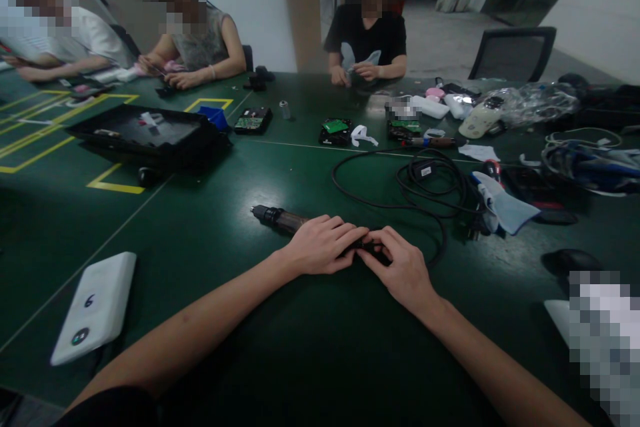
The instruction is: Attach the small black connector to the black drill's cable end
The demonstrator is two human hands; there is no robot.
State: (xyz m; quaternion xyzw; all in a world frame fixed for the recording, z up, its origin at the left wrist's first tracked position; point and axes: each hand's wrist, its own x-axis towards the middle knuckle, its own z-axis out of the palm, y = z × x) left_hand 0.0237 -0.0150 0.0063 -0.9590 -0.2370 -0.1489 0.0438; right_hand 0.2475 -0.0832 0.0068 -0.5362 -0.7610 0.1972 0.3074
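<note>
Grasped from above by the left hand (326,245), the electric screwdriver (284,219) lies at frame centre, its long axis sloping from the nose (261,213) down rightward to the tail, where the right hand (404,268), nearer that end, pinches (the point of contact is mostly hidden).

On the bench (240,367) before us, the screwdriver (280,217) lies under our left hand (327,245), tip to the left; our right hand (400,263) is at its other end. Behind and to the right we have the cable (445,240) in loops. The power bank (97,307) lies to our left, the mouse (575,260) to our right. Beyond the power bank stands the tray (150,150), the box (213,118) at its right end. Farther right come a drive (253,121), then the bottle (285,110). The cap (483,120) lies behind the cable, before the chair (515,53).
</note>
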